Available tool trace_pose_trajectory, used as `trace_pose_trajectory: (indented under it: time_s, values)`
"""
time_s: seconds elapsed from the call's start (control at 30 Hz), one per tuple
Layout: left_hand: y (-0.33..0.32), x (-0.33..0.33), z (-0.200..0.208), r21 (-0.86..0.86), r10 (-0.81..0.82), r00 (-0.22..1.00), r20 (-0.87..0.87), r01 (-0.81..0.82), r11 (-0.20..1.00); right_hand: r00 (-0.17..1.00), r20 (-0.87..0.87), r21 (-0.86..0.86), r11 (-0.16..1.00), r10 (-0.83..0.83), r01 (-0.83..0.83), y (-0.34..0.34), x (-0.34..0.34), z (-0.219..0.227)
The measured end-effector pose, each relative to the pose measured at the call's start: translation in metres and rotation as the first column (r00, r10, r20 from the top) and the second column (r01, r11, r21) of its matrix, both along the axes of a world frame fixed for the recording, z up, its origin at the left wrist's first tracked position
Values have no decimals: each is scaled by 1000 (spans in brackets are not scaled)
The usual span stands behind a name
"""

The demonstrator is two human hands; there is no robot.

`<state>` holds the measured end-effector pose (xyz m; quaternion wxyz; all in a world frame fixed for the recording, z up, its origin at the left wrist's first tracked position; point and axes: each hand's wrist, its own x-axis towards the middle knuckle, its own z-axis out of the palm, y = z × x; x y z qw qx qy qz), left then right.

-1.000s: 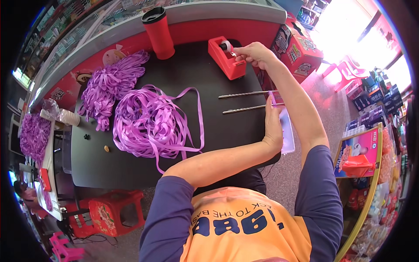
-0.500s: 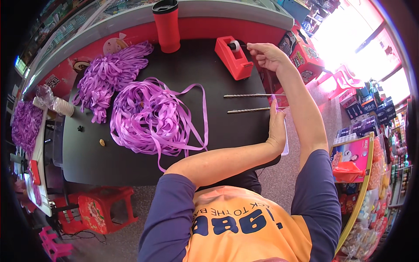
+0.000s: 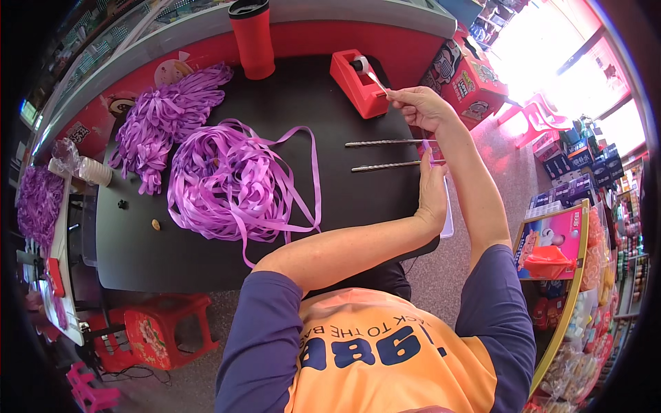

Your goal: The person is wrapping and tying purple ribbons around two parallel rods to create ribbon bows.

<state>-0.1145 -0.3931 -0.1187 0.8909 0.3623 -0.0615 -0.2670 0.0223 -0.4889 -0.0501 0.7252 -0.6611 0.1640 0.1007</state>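
My right hand [image 3: 425, 109] pinches the loose end of a strip of clear tape [image 3: 376, 82], pulled out from a red tape dispenser [image 3: 365, 98] at the table's far right. Nearer to me, my left hand [image 3: 432, 195] has its fingers together on a short bit of purple ribbon [image 3: 427, 146] at the right end of two twisted metal rods; its grip is partly hidden. The rods, one farther [image 3: 385, 143] and one nearer [image 3: 385, 166], lie side by side, pointing left. A loose heap of purple ribbon [image 3: 231, 189] spreads over the table's middle.
Another bundle of purple ribbon [image 3: 165, 113] lies behind the heap. A red tumbler [image 3: 253, 45] stands at the back edge, stacked paper cups [image 3: 94, 171] at the left. The black table [image 3: 186, 265] has a red stool [image 3: 165, 330] below it. A display stand [image 3: 554, 255] rises at right.
My right hand has drawn a strip of tape from the dispenser toward me. The left hand keeps its place at the rods, while the whole view has shifted slightly.
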Motion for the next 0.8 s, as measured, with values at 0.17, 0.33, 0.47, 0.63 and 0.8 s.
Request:
trace_pose_trajectory:
  time_s: [0.17,0.33,0.47,0.63,0.8]
  values:
    - [0,2,1,9,-44,999,-28,44,999,996,54,-64,996,-64,68,5,-2,-7]
    - [-3,2,1,-28,25,998,-53,-27,999,977,211,-393,915,-10,94,10,-2,-10]
    - [-3,4,-2,-20,-7,1000,0,7,1000,945,306,-715,682,112,151,15,-6,-11]
    - [-3,2,0,-124,1,990,-141,-18,992,981,153,-494,869,117,-27,-6,-51,12]
    - [2,-2,10,-1,39,982,-187,-40,999,999,24,-509,861,40,-22,-34,-120,34]
